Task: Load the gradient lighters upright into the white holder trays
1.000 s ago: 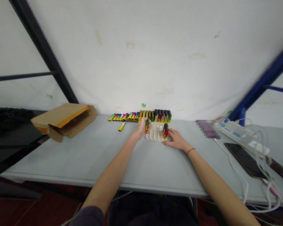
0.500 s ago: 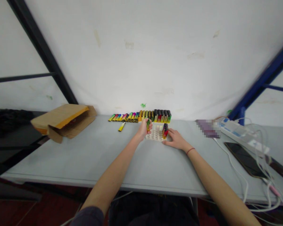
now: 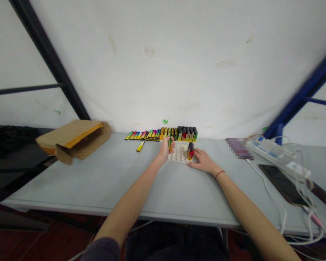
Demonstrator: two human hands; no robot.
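My left hand (image 3: 165,148) is closed around a slim green-and-yellow tube (image 3: 170,143), held upright over the left side of a white tray (image 3: 176,156) with rows of round holes. At the tray's right edge stands a short row of red and yellow tubes with black tops (image 3: 190,151). My right hand (image 3: 203,161) lies beside that row, fingers spread, with the thumb at the tray's near right corner. It seems to touch the tray, and no object shows in its grasp. Whether the left-hand tube touches the tray is hidden by the fingers.
Behind the tray stand black-topped tubes (image 3: 187,134) and yellow-ended tubes (image 3: 168,131). Several coloured tubes (image 3: 142,135) lie left of them, with a single yellow tube (image 3: 140,146) nearer. A cardboard box (image 3: 70,136) lies left; a phone (image 3: 282,184) and power strip (image 3: 281,155) with cables lie right.
My left hand has shifted very slightly with the tube still in it. The right hand and the tray have hardly moved.
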